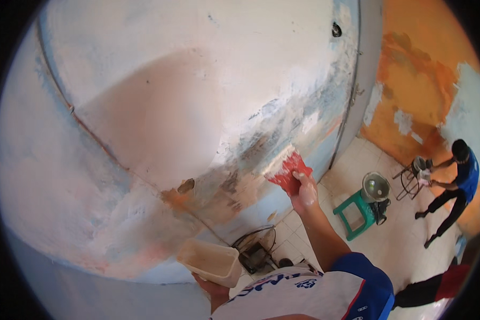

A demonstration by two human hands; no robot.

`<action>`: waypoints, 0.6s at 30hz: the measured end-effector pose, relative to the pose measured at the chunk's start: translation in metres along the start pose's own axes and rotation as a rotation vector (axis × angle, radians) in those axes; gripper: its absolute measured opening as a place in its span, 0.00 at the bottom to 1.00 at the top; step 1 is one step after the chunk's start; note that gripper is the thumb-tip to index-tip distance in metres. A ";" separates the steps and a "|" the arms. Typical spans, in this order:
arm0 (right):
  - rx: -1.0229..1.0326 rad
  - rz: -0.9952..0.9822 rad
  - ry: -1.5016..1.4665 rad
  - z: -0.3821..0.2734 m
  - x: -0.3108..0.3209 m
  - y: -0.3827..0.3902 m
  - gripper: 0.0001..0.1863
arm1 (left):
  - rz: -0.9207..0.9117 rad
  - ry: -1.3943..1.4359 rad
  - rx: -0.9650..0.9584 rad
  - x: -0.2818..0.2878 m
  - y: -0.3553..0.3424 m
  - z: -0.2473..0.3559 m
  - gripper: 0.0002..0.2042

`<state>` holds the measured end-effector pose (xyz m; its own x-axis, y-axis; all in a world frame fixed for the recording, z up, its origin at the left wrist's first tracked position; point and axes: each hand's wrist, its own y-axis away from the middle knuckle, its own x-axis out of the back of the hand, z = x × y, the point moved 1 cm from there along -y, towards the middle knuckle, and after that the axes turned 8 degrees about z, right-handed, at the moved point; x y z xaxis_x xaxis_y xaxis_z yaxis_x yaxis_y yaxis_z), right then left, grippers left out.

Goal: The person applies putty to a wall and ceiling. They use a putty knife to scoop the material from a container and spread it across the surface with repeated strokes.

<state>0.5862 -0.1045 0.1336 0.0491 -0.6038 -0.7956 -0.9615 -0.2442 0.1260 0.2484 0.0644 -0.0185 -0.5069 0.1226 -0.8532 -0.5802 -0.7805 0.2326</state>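
My right hand point(305, 191) is closed round a red putty scraper point(288, 173) with a wide blade smeared with white putty. The blade's edge meets the patchy wall point(261, 149), where bare, stained and whitish areas show. Low in the view, my left hand point(214, 289) holds an off-white rectangular plastic tub point(210, 261) from beneath. Pale residue coats the tub's inside. Most of the left hand's fingers are hidden behind the tub.
On the tiled floor to the right, a green stool point(356, 216) carries a metal bowl point(376, 186). Farther right, a person in a blue shirt point(468, 178) works beside a dark stool point(409, 180). Dark equipment with a cable point(255, 256) lies beyond the tub, by the wall.
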 end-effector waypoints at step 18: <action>-0.089 0.162 0.064 -0.107 0.131 -0.052 0.19 | 0.054 0.006 0.149 -0.053 0.025 -0.137 0.36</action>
<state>0.6713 -0.2521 0.0865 -0.0842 -0.6871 -0.7217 -0.9307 -0.2045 0.3033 0.3486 -0.0454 -0.0317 -0.5361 0.0788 -0.8404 -0.6408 -0.6861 0.3444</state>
